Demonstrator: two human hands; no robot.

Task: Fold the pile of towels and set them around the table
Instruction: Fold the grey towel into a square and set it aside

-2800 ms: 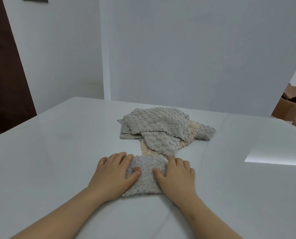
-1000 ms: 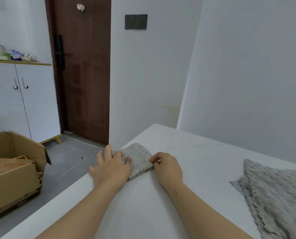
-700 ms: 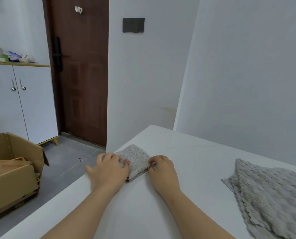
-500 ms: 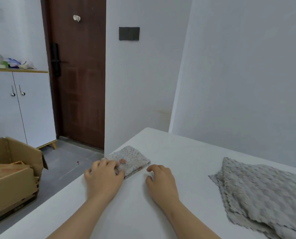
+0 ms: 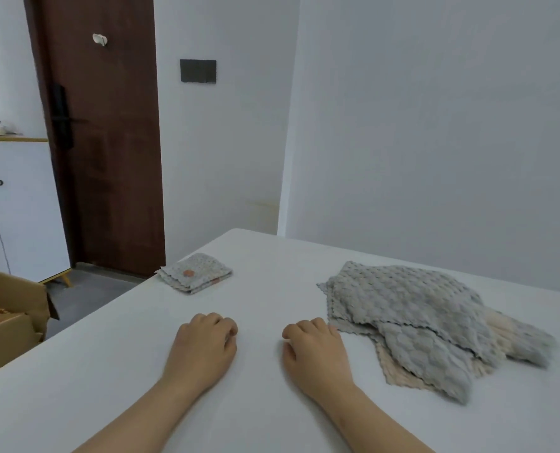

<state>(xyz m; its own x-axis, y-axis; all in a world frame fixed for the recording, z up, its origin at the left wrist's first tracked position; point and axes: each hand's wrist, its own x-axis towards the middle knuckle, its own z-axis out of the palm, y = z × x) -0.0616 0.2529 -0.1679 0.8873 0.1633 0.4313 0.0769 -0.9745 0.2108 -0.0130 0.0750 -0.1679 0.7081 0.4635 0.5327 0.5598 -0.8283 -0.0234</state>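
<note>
I see the left hand (image 5: 203,349) and the right hand (image 5: 314,353) both resting palm-down on the white table (image 5: 265,299), fingers loosely curled and grasping nothing. The pile of unfolded grey and beige towels (image 5: 415,312) lies just beside the right hand. The folded speckled towel (image 5: 195,273) sits ahead of the left hand, apart from it, at the table's left edge. Past that edge I see a cardboard box (image 5: 7,331) on the floor and a brown door (image 5: 108,152).

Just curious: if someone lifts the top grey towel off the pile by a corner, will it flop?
Probably floppy: the top grey towel drapes limply over the others. It looks thin, so likely light. Its nubby surface may drag the beige towel along.
</note>
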